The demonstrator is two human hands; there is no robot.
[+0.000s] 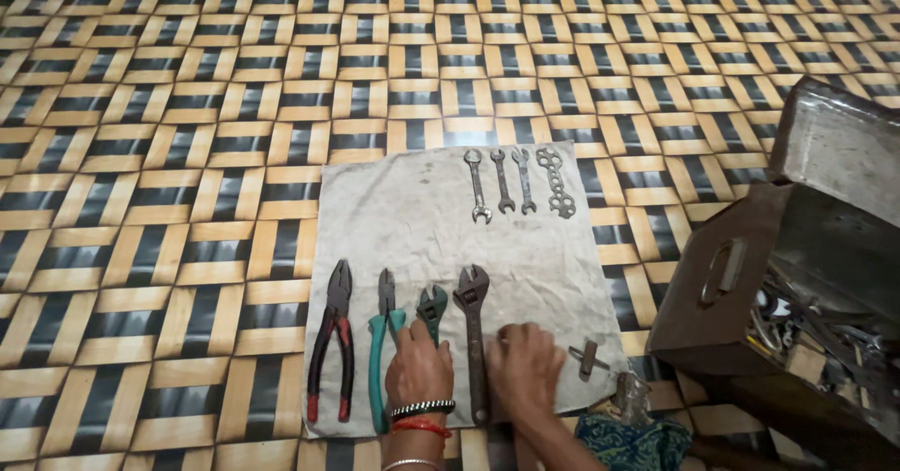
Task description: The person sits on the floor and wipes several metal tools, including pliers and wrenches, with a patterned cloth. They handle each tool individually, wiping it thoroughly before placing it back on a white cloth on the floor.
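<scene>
Our left hand [418, 366] lies on the cloth [412, 209] with the fingers closed around the handle of a small green wrench [432, 308]. Our right hand [523, 368] rests palm down beside it, the fingers curled on the cloth; we cannot tell if they hold something. Between our two hands lies a dark adjustable wrench [472, 330], touching neither hand clearly.

To the left of the green wrench lie green-handled pliers [382, 340] and then red-and-black pliers [333, 340], all side by side with the heads pointing away from us. Just right of our right hand lies a small T-shaped metal piece [588, 358].

On the right, off the cloth, stands an open metal toolbox [722, 274] with a handle on its side. Its lid [834, 148] is raised, and inside we see a heap of mixed metal tools [816, 335], too tangled to name.

At the far edge of the cloth lie four small spanners [517, 182] in a row. The floor [169, 152] has a woven pattern in yellow and black.
</scene>
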